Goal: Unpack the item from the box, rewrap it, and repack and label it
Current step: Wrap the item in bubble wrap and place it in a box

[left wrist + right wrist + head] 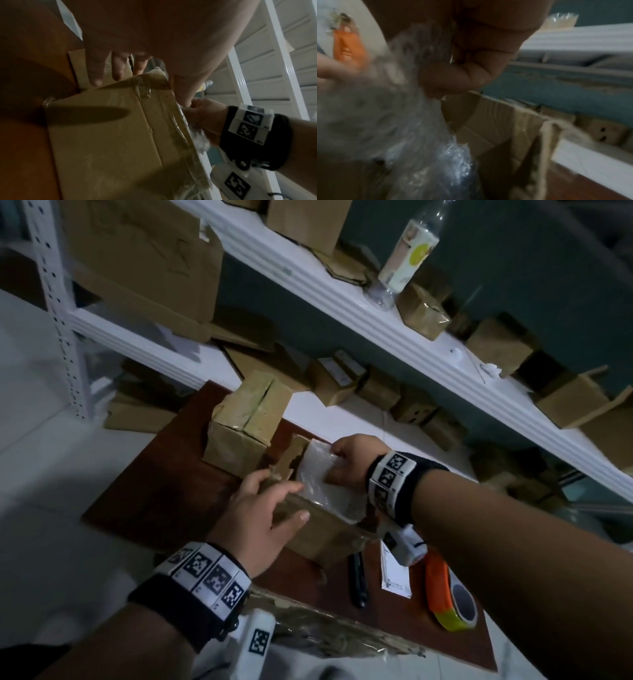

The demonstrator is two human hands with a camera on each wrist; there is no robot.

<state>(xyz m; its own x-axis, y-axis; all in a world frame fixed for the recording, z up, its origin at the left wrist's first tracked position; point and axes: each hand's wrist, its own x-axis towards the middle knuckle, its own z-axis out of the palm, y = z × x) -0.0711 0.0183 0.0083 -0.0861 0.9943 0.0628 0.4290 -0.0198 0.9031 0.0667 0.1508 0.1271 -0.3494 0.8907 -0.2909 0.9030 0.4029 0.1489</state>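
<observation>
An open brown cardboard box (322,532) stands on a dark wooden board (164,494). My left hand (274,501) rests over its near corner with the fingers fairly straight, fingertips (96,75) hanging past the far edge and the thumb on the side. My right hand (339,465) grips a bubble-wrapped item (318,481) that sticks partly out of the box's open top. In the right wrist view the bubble wrap (402,115) is blurred, pinched under my curled fingers (471,70), above the box's inside (496,128). What is under the wrap stays hidden.
A taped box (243,419) sits just behind. To the right on the board lie a black pen-like tool (358,580), a white label slip (395,573) and an orange tape roll (452,594). Torn taped wrapping (335,631) lies at the near edge. White shelves (342,299) hold several boxes and a bottle (407,254).
</observation>
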